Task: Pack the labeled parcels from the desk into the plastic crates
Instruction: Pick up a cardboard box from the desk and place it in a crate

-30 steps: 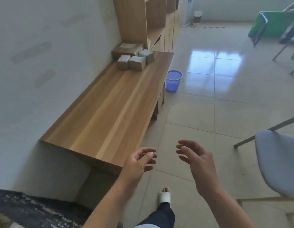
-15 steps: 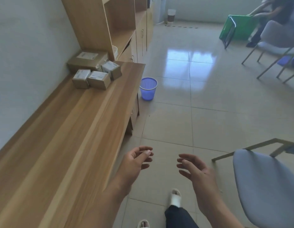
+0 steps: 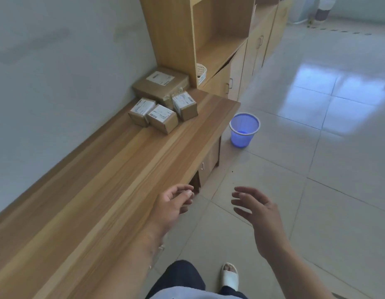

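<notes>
Head view: left hand point(image 3: 173, 205) over desk point(image 3: 114, 180) edge, empty.

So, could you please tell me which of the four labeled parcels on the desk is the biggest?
The large flat parcel at the back against the shelf unit; the three small boxes in front are cube-like.

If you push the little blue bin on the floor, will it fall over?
The blue bin is probably light: thin, see-through plastic, nearly empty. A low push would likely slide it across the glossy tiles; a push near its rim might tip it.
</notes>
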Demonstrator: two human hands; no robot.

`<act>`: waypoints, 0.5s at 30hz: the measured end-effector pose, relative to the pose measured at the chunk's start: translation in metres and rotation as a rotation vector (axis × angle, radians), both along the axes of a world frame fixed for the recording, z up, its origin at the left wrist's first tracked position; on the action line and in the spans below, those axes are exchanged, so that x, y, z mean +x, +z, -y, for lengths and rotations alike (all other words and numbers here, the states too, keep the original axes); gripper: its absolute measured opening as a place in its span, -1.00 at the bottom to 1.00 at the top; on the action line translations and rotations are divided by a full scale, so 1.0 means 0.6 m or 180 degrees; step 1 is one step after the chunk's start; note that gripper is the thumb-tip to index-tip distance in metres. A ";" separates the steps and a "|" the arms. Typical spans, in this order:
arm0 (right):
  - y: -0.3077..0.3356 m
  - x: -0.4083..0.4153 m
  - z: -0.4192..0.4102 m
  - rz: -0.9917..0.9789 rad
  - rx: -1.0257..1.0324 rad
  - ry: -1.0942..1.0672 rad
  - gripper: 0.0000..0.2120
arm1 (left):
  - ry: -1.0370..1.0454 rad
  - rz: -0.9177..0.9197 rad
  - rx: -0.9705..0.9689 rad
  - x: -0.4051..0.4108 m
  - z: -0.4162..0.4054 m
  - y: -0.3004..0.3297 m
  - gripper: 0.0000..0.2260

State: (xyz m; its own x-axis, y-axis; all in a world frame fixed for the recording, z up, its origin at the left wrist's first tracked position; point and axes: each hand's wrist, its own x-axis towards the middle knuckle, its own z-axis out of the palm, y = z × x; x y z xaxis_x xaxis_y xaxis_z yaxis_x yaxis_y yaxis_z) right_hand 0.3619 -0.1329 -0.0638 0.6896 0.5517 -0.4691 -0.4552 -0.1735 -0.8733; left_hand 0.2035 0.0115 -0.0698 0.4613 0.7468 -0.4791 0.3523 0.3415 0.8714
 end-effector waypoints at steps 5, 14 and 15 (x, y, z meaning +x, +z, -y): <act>-0.009 0.093 -0.092 -0.0080 -0.0009 0.0296 -0.83 | 0.0302 -0.0344 -0.0017 0.056 -0.067 -0.007 -0.87; -0.013 0.266 -0.265 0.0253 -0.0293 0.0485 -0.82 | 0.0853 -0.0573 0.0033 0.217 -0.348 -0.095 -0.55; -0.007 0.284 -0.283 0.0308 -0.0344 0.0541 -0.82 | 0.0985 -0.0605 -0.0011 0.237 -0.383 -0.106 -0.48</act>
State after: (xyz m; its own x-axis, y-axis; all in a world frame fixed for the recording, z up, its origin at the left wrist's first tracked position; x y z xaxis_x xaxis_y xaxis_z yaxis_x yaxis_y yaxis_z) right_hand 0.5324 0.0370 -0.0679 0.6356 0.6140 -0.4680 -0.3263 -0.3357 -0.8836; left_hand 0.3455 0.2414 -0.1331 0.1163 0.8353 -0.5373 0.3873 0.4600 0.7990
